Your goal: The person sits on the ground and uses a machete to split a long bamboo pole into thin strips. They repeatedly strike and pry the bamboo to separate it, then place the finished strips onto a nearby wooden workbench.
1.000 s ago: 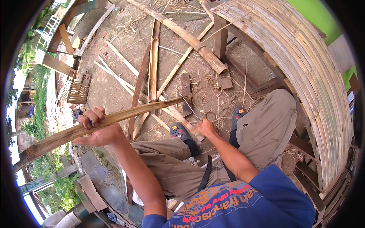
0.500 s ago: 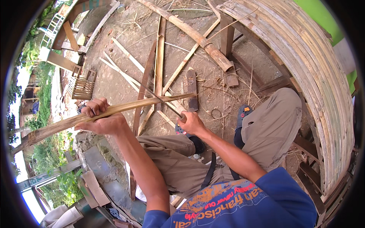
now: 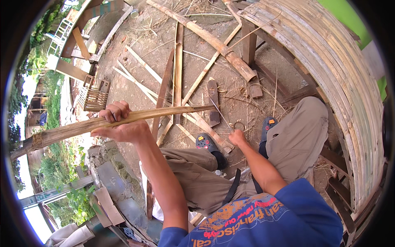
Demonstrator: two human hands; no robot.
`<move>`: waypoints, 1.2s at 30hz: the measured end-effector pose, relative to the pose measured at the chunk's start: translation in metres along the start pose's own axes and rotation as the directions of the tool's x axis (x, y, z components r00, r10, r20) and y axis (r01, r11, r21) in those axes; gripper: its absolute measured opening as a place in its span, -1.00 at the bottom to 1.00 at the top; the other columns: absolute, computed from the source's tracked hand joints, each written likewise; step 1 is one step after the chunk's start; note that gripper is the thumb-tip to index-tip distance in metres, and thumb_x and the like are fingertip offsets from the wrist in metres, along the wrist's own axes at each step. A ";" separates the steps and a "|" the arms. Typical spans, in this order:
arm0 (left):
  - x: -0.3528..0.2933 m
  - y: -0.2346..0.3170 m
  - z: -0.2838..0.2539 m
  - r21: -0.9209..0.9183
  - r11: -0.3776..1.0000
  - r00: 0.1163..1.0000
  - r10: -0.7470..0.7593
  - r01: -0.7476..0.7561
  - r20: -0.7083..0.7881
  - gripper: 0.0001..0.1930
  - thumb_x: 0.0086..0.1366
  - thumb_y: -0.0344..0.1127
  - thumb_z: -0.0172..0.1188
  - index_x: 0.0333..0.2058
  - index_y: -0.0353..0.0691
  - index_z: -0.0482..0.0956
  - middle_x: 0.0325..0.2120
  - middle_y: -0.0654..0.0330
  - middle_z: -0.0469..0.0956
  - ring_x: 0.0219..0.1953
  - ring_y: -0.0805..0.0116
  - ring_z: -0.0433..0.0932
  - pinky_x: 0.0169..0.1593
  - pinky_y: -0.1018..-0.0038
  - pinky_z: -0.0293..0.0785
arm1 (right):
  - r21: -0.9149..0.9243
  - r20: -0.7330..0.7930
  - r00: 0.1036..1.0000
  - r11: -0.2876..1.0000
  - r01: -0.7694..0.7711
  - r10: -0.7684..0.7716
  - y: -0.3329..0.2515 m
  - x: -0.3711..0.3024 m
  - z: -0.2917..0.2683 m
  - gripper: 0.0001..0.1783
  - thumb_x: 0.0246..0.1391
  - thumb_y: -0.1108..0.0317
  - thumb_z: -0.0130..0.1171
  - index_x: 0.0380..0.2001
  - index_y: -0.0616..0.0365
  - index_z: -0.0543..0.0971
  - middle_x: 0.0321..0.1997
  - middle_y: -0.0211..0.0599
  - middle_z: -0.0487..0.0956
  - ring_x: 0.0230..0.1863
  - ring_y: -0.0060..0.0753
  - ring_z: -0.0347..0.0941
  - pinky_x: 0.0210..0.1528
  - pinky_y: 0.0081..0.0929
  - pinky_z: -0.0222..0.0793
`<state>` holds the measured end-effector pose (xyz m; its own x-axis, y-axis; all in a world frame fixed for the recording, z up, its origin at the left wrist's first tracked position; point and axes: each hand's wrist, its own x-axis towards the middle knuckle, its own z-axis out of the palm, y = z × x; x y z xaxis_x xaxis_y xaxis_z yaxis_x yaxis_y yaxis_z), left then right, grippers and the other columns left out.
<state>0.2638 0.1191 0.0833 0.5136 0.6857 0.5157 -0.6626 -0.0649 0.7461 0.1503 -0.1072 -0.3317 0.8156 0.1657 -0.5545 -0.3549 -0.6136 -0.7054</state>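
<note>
A long split bamboo piece (image 3: pixel 168 112) runs from the far left to a narrow tip near the middle of the view. My left hand (image 3: pixel 131 131) is closed around it, fingers curled over the top and thumb along the near side. In my closed right hand (image 3: pixel 238 138) is a long thin-bladed knife (image 3: pixel 224 117), its handle mostly hidden by my fingers. The blade points up and away, crossing at the bamboo's tip; whether they touch I cannot tell. Beneath that tip a dark wooden block (image 3: pixel 213 92) lies on the ground.
Bamboo strips (image 3: pixel 201 78) and a thick bamboo pole (image 3: pixel 214 41) lie across the littered dirt ahead. A slatted bamboo bench (image 3: pixel 329 74) curves along my right. To the left are a slatted crate (image 3: pixel 97 95) and a broken masonry ledge (image 3: pixel 109 173). My shoes (image 3: pixel 206 142) flank the work area.
My right hand and the knife have moved right, from across the bamboo's middle to its tip. My left hand still grips the bamboo. The whole view has shifted slightly.
</note>
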 end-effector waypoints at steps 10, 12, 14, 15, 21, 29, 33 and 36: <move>0.008 -0.006 -0.009 0.045 0.999 1.000 0.027 -0.027 0.006 -0.32 0.32 0.53 -0.32 -0.56 0.00 -0.01 -0.69 0.40 -0.05 -0.63 0.51 -0.09 -0.52 0.53 -0.10 | 0.095 -0.088 0.994 0.993 0.070 -0.062 -0.048 -0.034 -0.006 -0.56 -0.02 0.13 0.26 -0.23 0.33 0.62 -0.20 0.22 0.64 -0.12 0.18 0.60 -0.10 -0.08 0.50; 0.015 -0.008 -0.019 0.034 0.999 0.999 0.023 -0.022 -0.032 -0.32 0.33 0.53 -0.33 -0.56 -0.01 0.00 -0.69 0.40 -0.06 -0.63 0.50 -0.10 -0.52 0.52 -0.10 | 0.108 -0.051 0.998 0.993 0.052 -0.046 -0.070 -0.038 -0.008 -0.42 -0.03 0.11 0.28 -0.07 0.40 0.57 -0.19 0.26 0.63 -0.09 0.16 0.60 -0.04 -0.13 0.50; 0.018 -0.010 -0.027 0.023 1.000 0.999 0.010 -0.009 -0.043 -0.32 0.32 0.54 -0.33 -0.55 -0.01 0.00 -0.68 0.40 -0.08 -0.63 0.49 -0.12 -0.52 0.52 -0.12 | 0.180 -0.065 0.991 0.975 0.128 -0.118 -0.098 -0.053 -0.006 -0.44 -0.04 0.09 0.28 -0.11 0.38 0.60 -0.23 0.24 0.63 -0.12 0.17 0.60 -0.07 -0.14 0.51; 0.014 -0.013 -0.023 0.017 1.000 0.998 0.004 -0.003 -0.062 -0.32 0.32 0.54 -0.32 -0.55 -0.01 0.00 -0.68 0.40 -0.07 -0.63 0.49 -0.11 -0.52 0.53 -0.12 | 0.236 -0.003 0.984 0.956 0.172 -0.177 -0.102 -0.053 -0.011 -0.54 -0.02 0.07 0.28 -0.26 0.31 0.61 -0.29 0.22 0.63 -0.17 0.20 0.60 -0.13 -0.10 0.51; 0.005 -0.007 -0.017 0.061 0.998 0.999 0.001 0.001 -0.035 -0.28 0.23 0.60 -0.23 -0.53 -0.03 0.02 -0.66 0.37 0.01 -0.61 0.52 -0.02 -0.51 0.58 -0.04 | 0.043 -0.058 0.997 0.998 -0.051 0.053 -0.039 -0.041 -0.010 -0.58 0.00 0.08 0.25 -0.28 0.28 0.61 -0.21 0.16 0.64 -0.09 0.14 0.59 -0.04 -0.09 0.49; 0.015 -0.012 -0.014 -0.023 0.997 0.997 -0.075 0.075 0.008 -0.31 0.23 0.56 -0.12 -0.47 -0.02 0.09 -0.62 0.38 0.05 -0.59 0.54 0.00 -0.49 0.58 0.00 | 0.059 -0.042 0.986 0.985 -0.161 0.163 -0.042 -0.047 -0.009 -0.51 -0.03 0.05 0.27 -0.22 0.31 0.64 -0.19 0.23 0.63 -0.08 0.20 0.58 -0.02 -0.11 0.50; 0.018 -0.015 0.002 -0.100 0.976 0.980 -0.190 0.195 0.060 -0.35 0.31 0.50 -0.20 -0.43 -0.06 0.14 -0.59 0.37 0.07 -0.55 0.50 0.03 -0.45 0.55 0.04 | 0.001 -0.027 0.963 0.964 -0.267 0.267 0.007 -0.033 0.011 -0.54 0.01 0.07 0.23 -0.18 0.26 0.66 -0.13 0.19 0.63 -0.04 0.19 0.56 0.04 -0.10 0.48; 0.015 -0.016 0.008 -0.040 0.980 0.979 -0.192 0.195 0.064 -0.36 0.34 0.48 -0.25 -0.39 -0.07 0.14 -0.58 0.35 0.10 -0.54 0.48 0.07 -0.42 0.53 0.07 | -0.016 -0.040 0.989 0.989 -0.144 0.144 -0.002 -0.031 0.006 -0.54 -0.01 0.08 0.23 -0.20 0.27 0.66 -0.12 0.18 0.63 -0.04 0.17 0.57 0.03 -0.11 0.48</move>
<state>0.2860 0.1247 0.0822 0.6651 0.6377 0.3886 -0.5709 0.0987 0.8151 0.1233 -0.1068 -0.3158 0.7737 0.0450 -0.6319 -0.4613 -0.6436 -0.6107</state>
